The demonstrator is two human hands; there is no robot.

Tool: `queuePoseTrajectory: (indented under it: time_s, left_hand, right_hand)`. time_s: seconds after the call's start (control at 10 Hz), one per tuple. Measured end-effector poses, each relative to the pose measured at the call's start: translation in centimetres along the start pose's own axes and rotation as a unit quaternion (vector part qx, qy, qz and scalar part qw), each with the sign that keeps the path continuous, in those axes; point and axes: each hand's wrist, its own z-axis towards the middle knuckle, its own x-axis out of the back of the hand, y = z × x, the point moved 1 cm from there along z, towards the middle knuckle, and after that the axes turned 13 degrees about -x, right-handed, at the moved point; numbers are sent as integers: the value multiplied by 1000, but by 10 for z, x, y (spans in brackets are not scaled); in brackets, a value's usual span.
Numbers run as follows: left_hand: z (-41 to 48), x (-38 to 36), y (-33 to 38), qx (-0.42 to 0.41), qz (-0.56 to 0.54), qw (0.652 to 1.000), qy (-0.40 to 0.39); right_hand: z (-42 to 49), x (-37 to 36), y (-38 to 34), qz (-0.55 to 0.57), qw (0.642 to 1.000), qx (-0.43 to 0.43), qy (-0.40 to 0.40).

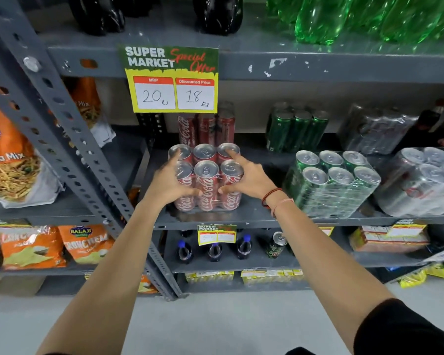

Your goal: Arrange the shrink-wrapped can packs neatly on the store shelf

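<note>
A shrink-wrapped pack of red cola cans (207, 180) stands upright at the front of the grey shelf (241, 220). My left hand (168, 181) grips its left side and my right hand (246, 176) grips its right side, one finger lying across a rear can top. Behind it stands a second red pack (206, 130). To the right a green can pack (331, 183) sits tilted at the shelf front, with another green pack (296, 130) behind it. Two silver can packs, one at the front (420, 180) and one at the back (377, 131), fill the far right.
A yellow price sign (173, 79) hangs from the shelf above, over the rear red pack. A slanted grey upright (69, 129) borders the left side, with snack bags (10, 155) beyond it. Small bottles (214, 249) and a green can (277, 244) stand on the shelf below.
</note>
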Motion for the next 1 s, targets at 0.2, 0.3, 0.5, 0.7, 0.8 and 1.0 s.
queuePoseTrajectory:
  time_s: [0.2,0.3,0.5,0.7,0.8,1.0]
  left_hand:
    - [-21,0,9,3,-5,1000,-9]
    - [-29,-1,11,9,-7,1000,-10]
    - [-33,1,16,15,-9,1000,-7]
    - [-34,2,19,24,3,1000,-15]
    - [-36,4,22,32,-3,999,-18]
    - [-50,4,49,-34,90,995,-1]
  right_hand:
    - [-17,0,6,-1,1000,1,-6]
    - [-22,-1,7,0,1000,1,-12]
    - [-25,0,8,1,1000,-1,-19]
    - [-29,-2,7,17,1000,-3,-19]
    - [-36,-1,1,14,999,-7,-28]
    - [-80,30,-20,15,987,65,144]
